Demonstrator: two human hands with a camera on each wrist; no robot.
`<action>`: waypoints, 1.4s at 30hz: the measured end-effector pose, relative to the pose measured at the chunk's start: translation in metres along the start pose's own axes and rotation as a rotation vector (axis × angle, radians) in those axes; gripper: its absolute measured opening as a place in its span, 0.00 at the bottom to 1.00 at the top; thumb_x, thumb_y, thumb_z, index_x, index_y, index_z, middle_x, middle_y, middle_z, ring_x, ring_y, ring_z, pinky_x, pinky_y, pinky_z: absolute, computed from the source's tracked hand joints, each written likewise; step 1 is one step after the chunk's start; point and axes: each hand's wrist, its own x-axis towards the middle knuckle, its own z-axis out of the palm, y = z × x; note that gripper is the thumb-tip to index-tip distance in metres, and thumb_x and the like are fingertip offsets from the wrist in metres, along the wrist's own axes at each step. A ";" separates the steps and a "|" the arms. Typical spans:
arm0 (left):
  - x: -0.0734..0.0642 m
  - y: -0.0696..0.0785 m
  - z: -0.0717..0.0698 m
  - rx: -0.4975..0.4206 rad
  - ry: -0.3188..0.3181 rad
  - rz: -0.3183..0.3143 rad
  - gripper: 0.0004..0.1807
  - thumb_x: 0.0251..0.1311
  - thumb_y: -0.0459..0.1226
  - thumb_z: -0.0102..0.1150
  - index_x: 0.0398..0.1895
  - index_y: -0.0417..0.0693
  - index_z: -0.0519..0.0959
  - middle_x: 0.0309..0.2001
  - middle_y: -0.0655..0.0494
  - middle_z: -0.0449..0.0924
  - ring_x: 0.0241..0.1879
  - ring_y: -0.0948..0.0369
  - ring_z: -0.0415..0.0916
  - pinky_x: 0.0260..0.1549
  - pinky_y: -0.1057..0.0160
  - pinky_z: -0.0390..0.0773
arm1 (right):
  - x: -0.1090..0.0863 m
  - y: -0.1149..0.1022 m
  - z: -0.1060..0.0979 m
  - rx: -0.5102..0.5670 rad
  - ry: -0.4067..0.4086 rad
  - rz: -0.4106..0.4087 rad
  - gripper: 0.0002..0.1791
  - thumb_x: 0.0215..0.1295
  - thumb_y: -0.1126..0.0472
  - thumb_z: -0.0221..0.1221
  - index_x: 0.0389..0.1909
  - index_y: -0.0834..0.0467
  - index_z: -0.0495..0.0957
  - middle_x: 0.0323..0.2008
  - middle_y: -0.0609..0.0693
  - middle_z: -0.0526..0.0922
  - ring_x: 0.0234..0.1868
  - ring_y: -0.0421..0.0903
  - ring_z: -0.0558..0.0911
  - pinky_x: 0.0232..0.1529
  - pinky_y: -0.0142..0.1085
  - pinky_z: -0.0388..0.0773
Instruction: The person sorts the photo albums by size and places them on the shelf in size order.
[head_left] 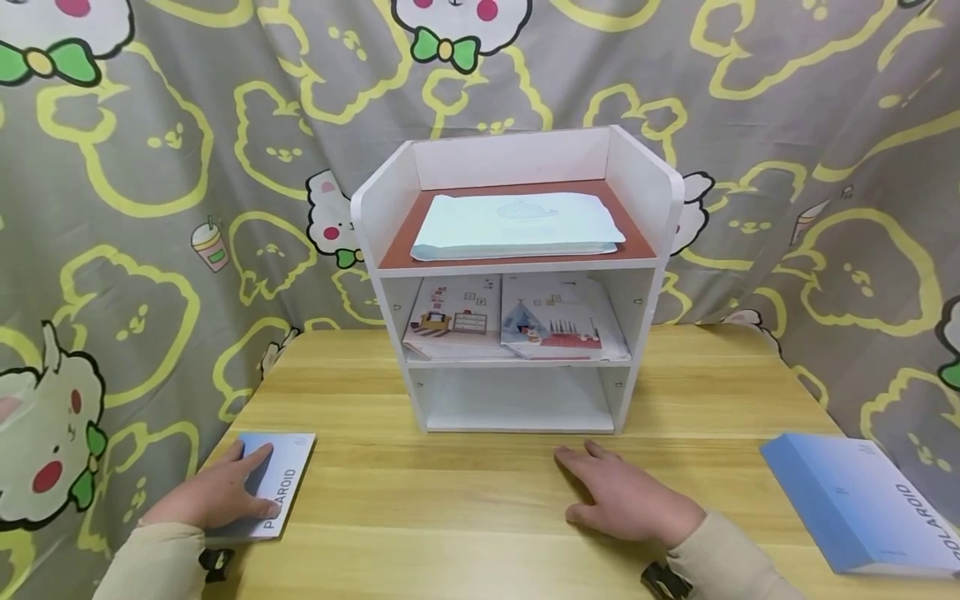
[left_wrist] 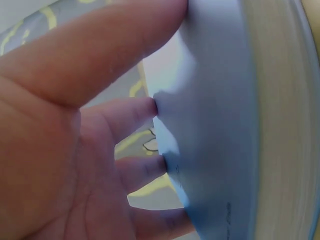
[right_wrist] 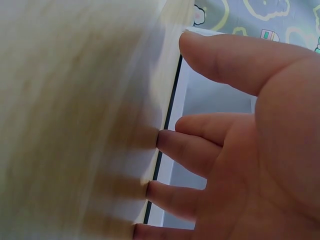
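At the table's left side my left hand rests on a blue-and-white book marked POLAROID. Seen from the left wrist, the fingertips and thumb touch the cover of this book, fingers spread, with its cream page edges showing. My right hand lies in front of the small white shelf, holding nothing. In the right wrist view, fingertips of this hand touch the wooden tabletop. A second, thicker-looking POLAROID book lies to its right, apart from the hand.
On the shelf's top board lies a pale packet with a whale drawing. Its middle level holds illustrated booklets side by side; the bottom level is white inside. A patterned grey curtain surrounds the table.
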 end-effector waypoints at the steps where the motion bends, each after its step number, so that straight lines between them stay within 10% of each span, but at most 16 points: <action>1: 0.000 0.002 0.001 0.015 0.008 0.011 0.64 0.42 0.64 0.75 0.74 0.31 0.60 0.67 0.08 0.39 0.63 0.19 0.56 0.53 0.27 0.67 | 0.000 0.000 0.000 0.000 0.000 -0.002 0.42 0.65 0.46 0.66 0.73 0.63 0.66 0.71 0.58 0.69 0.71 0.71 0.61 0.66 0.64 0.63; 25: 0.004 0.128 0.023 0.109 0.095 0.158 0.57 0.44 0.61 0.76 0.74 0.42 0.67 0.72 0.19 0.47 0.49 0.31 0.78 0.47 0.37 0.79 | 0.000 -0.001 -0.001 -0.031 0.012 -0.019 0.40 0.66 0.47 0.66 0.72 0.64 0.68 0.70 0.58 0.70 0.70 0.72 0.63 0.66 0.64 0.64; 42: -0.002 0.203 0.037 0.202 0.086 0.438 0.48 0.47 0.61 0.75 0.71 0.52 0.73 0.72 0.29 0.61 0.57 0.35 0.75 0.56 0.41 0.76 | -0.001 0.000 0.000 -0.029 0.009 -0.017 0.40 0.66 0.46 0.65 0.73 0.62 0.67 0.71 0.57 0.70 0.70 0.71 0.63 0.66 0.63 0.65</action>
